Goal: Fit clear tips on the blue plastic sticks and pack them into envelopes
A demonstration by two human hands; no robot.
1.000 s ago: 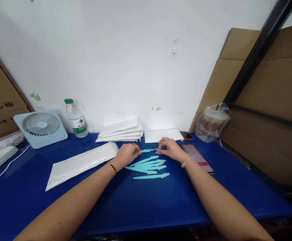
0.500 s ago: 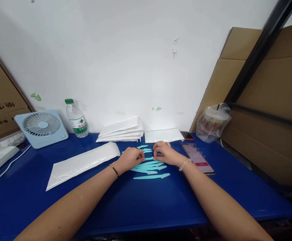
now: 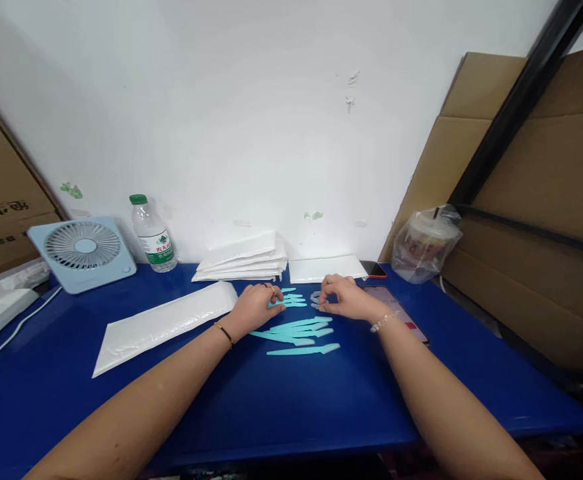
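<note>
My left hand [image 3: 258, 308] is closed over the handle ends of the far group of turquoise eyebrow razors [image 3: 296, 300], thumb and fingers pinched on them. Their handle ends are hidden under my fingers. Small clear plastic covers [image 3: 315, 299] lie to the right of those razors. Bent over these covers, my right hand [image 3: 344, 297] has thumb and fingertips closed at their edge. Nearer to me, several more turquoise razors [image 3: 296, 328] are fanned out on the blue table [image 3: 281, 407], and a single razor [image 3: 303, 350] lies in front of them.
A white padded mailer [image 3: 166, 327] lies left of my hands. More mailers [image 3: 241, 260] are stacked by the wall, beside another mailer [image 3: 326, 269]. A phone [image 3: 416, 328] lies under my right wrist. Around stand a fan [image 3: 85, 250], a bottle [image 3: 154, 237] and a bagged drink cup [image 3: 424, 243].
My right hand has moved right, away from the razor it touched, to the clear covers. My left hand has shifted slightly up and left, to the far razors. More of the razors now show.
</note>
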